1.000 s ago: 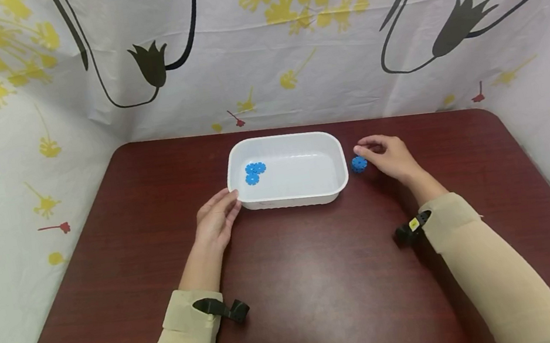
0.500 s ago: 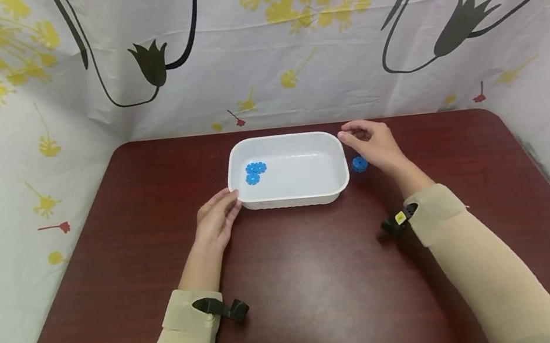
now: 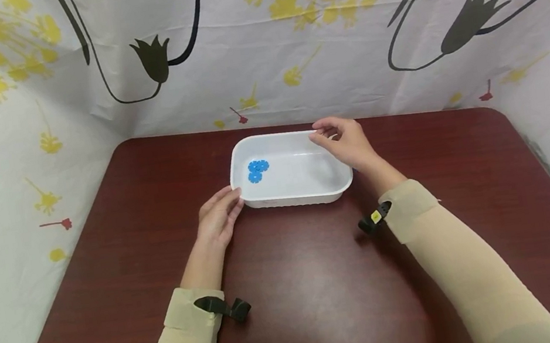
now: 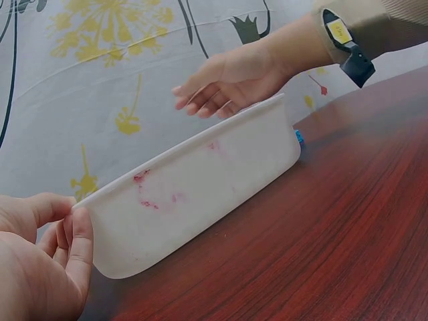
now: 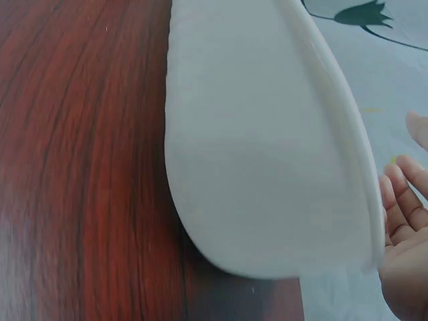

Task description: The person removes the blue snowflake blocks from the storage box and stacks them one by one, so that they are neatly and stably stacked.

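Observation:
A white plastic tub (image 3: pixel 294 199) stands on the table, with several blue notched discs (image 3: pixel 257 168) lying in its left part. My left hand (image 3: pixel 216 219) pinches the tub's near left corner, thumb and fingers at the rim, as the left wrist view confirms. Over the tub's right part hovers my right hand (image 3: pixel 348 144), fingers loosely bent and thumb apart; nothing shows in its grasp. Just past the tub's right end sit more blue discs (image 4: pixel 299 137), mostly hidden in the head view behind the right hand and wrist.
The dark red wooden table (image 3: pixel 292 287) ends at the back against a white curtain (image 3: pixel 236 53) with yellow and black plant prints. Each sleeve cuff carries a black strap-on camera, such as the left camera (image 3: pixel 239 310).
My right hand has moved left, from beside the blue discs on the table to above the tub's right part. The left hand keeps its hold on the rim.

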`<state>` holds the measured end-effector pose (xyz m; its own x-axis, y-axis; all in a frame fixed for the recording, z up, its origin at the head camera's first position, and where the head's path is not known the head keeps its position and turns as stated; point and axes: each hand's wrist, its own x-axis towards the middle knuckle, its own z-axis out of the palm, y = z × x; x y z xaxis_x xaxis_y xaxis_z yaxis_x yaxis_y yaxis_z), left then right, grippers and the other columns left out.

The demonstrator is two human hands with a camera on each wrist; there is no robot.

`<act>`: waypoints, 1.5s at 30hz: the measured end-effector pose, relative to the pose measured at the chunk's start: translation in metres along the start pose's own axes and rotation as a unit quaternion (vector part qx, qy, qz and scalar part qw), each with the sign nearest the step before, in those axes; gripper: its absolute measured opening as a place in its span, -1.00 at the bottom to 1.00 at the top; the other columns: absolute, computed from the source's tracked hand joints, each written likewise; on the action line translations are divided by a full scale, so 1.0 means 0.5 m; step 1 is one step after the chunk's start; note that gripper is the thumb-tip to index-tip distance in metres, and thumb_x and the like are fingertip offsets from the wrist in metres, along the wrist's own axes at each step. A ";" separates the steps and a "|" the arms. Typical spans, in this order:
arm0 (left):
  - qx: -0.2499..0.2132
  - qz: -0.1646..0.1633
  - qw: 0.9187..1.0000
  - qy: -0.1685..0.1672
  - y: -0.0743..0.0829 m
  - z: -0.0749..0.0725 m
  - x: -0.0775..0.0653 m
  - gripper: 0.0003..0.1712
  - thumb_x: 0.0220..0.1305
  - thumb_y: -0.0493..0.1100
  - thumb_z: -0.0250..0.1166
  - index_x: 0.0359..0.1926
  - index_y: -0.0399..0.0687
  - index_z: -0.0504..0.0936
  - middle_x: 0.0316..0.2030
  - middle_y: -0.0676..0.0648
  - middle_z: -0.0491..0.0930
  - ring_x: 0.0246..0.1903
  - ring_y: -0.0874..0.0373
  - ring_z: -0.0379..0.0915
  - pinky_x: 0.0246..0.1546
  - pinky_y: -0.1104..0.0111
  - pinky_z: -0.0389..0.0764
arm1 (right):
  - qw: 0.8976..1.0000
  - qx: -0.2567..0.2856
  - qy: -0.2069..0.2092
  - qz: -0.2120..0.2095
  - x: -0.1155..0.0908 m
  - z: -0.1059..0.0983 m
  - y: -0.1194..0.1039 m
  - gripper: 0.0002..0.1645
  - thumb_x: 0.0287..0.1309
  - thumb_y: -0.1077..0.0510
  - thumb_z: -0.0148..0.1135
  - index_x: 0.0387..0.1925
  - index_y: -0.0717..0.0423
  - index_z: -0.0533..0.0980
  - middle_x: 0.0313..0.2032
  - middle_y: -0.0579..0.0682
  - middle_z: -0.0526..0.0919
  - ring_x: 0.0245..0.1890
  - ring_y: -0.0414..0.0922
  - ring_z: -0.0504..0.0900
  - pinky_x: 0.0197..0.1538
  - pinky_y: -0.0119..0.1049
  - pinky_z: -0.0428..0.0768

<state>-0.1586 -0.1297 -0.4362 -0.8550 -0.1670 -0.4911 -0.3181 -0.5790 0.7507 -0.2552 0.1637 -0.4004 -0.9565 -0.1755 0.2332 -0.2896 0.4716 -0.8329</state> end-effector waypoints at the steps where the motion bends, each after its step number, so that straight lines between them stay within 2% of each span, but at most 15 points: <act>1: 0.001 0.001 1.000 0.000 0.000 0.001 0.000 -0.72 0.29 -0.42 0.34 0.00 -0.24 0.55 -0.11 -0.10 0.54 -0.31 0.22 0.57 -0.12 0.49 0.72 | 1.000 -0.001 -0.001 -0.001 0.002 0.005 -0.002 -0.62 0.27 0.06 0.41 0.01 0.21 0.64 -0.20 0.09 0.68 -0.20 -0.11 0.61 -0.12 -0.37 0.59; 10: 0.003 0.005 1.000 -0.004 -0.002 0.004 -0.001 -0.76 0.29 -0.43 0.33 -0.04 -0.23 0.57 -0.16 -0.08 0.55 -0.34 0.22 0.55 -0.17 0.50 0.72 | 0.999 -0.009 -0.038 0.012 0.012 0.039 -0.018 -0.62 0.29 0.01 0.40 0.02 0.16 0.64 -0.18 0.08 0.69 -0.14 -0.05 0.62 -0.06 -0.18 0.63; 22: -0.009 0.007 1.000 -0.003 -0.004 0.005 0.001 -0.77 0.29 -0.45 0.33 -0.07 -0.22 0.56 -0.19 -0.07 0.55 -0.35 0.23 0.56 -0.19 0.51 0.72 | 0.996 -0.002 -0.067 0.054 0.025 0.073 -0.030 -0.62 0.31 -0.03 0.37 0.02 0.10 0.65 -0.12 0.05 0.69 -0.08 -0.05 0.61 -0.01 -0.18 0.65; 32: -0.015 0.009 1.000 -0.001 -0.005 -0.002 0.002 -0.77 0.28 -0.45 0.32 -0.07 -0.21 0.56 -0.17 -0.07 0.54 -0.34 0.22 0.55 -0.17 0.51 0.72 | 0.995 -0.009 -0.096 0.038 0.033 0.099 -0.042 -0.60 0.32 -0.03 0.36 0.03 0.15 0.64 -0.13 0.07 0.68 -0.08 -0.04 0.61 0.01 -0.18 0.65; 45: -0.013 0.014 1.000 0.002 -0.010 -0.005 -0.005 -0.79 0.28 -0.45 0.34 -0.10 -0.22 0.59 -0.19 -0.08 0.55 -0.34 0.22 0.56 -0.18 0.50 0.73 | 0.991 -0.020 -0.135 0.013 0.042 0.144 -0.048 -0.67 0.33 0.07 0.35 -0.01 0.21 0.64 -0.20 0.09 0.69 -0.13 -0.03 0.62 0.00 -0.22 0.63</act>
<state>-0.1541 -0.1282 -0.4400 -0.8616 -0.1871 -0.4718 -0.2831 -0.5944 0.7527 -0.2658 0.0866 -0.4114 -0.9202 -0.3860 0.0649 -0.2720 0.5113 -0.8152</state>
